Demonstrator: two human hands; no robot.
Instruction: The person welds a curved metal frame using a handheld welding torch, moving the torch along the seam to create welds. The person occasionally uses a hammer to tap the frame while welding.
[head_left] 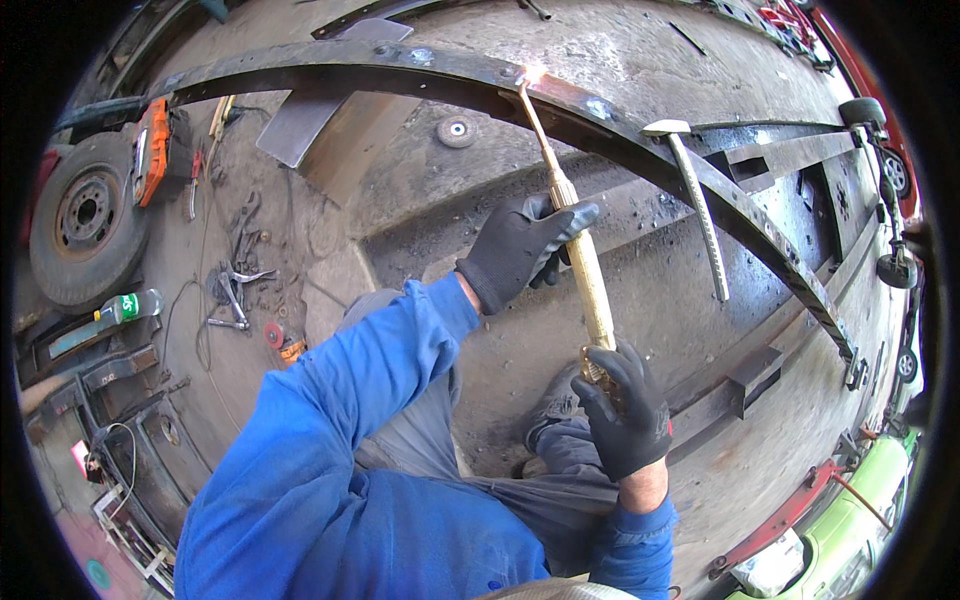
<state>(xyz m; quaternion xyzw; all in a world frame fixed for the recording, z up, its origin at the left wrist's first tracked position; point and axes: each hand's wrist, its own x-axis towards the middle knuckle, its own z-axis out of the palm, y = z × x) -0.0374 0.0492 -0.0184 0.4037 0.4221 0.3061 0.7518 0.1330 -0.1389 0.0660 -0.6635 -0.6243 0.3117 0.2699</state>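
Note:
My gloved left hand [510, 250] is closed around the upper part of a brass torch [588, 295]. Lower down, my gloved right hand [625, 410] grips the torch's valve end. Its long copper nozzle [540, 135] reaches up to a dark, curved steel rail [450, 80], where a bright flame [530, 75] glows at the tip against reddened metal. A hammer [690, 185] with a pale handle lies with its head on that rail, just right of the heated spot. A small round wheel [457, 130] lies on the concrete below the rail.
On the left lie a tire [85, 260], an orange case [152, 150], pliers, clamps [238, 295], an angle grinder [290, 345], a bottle [135, 305] and cables. A shallow pit with steel beams [740, 380] crosses beneath. Axle parts [890, 220] and a green vehicle body [850, 510] are at the right.

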